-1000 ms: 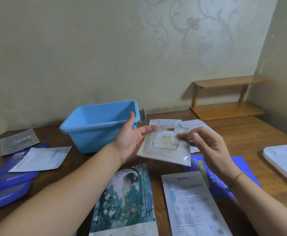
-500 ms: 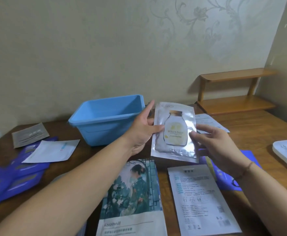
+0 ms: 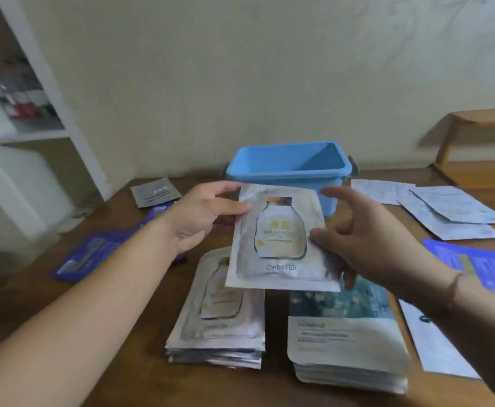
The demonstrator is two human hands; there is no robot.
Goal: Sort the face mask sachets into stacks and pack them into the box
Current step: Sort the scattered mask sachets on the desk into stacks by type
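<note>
A silver face mask sachet (image 3: 278, 239) printed with a bottle hangs just above the table, held by both hands. My left hand (image 3: 202, 212) pinches its upper left edge. My right hand (image 3: 366, 239) holds its right edge, thumb on the front and lower fingers behind. Directly below it lies a stack of matching silver sachets (image 3: 220, 312). A stack of teal sachets (image 3: 346, 333) sits to the right of that one. The empty blue box (image 3: 290, 168) stands behind the hands, against the wall.
Loose white sachets (image 3: 446, 210) lie at the back right and purple ones at the left (image 3: 93, 254) and right (image 3: 481, 265). A grey sachet (image 3: 155, 192) lies left of the box. A white shelf unit (image 3: 20, 113) stands left, a wooden rack (image 3: 475, 142) right.
The view has swung left and down, bringing the two stacks into sight. Both hands have carried the silver sachet down over the silver stack, its face now turned up towards me.
</note>
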